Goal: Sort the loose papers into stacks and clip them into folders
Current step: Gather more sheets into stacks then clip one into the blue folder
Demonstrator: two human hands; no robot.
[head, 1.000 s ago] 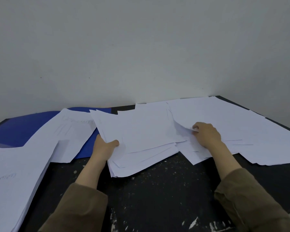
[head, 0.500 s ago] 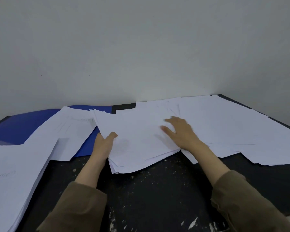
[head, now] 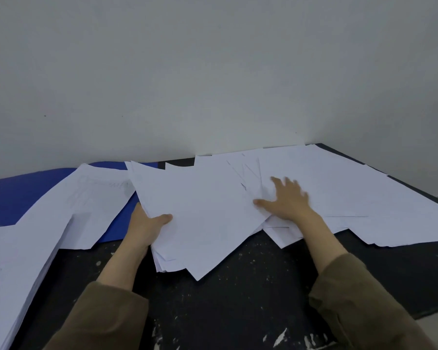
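Head view: my left hand (head: 147,227) grips the gathered stack of white paper sheets (head: 200,218) at mid-worktop, thumb on top. Right hand (head: 287,200) lies flat, fingers (head: 276,181) spread on the loose white sheets (head: 339,193) toward the far right corner. I'd slide one sheet over, keeping the stack pinned. Blue plastic folder (head: 23,193) waits far left.

A fanned stack of white sheets (head: 205,218) is gripped at its left edge by the left hand (head: 144,228) (thumb on top), while the right hand (head: 288,200) is laid flat on papers beside it.
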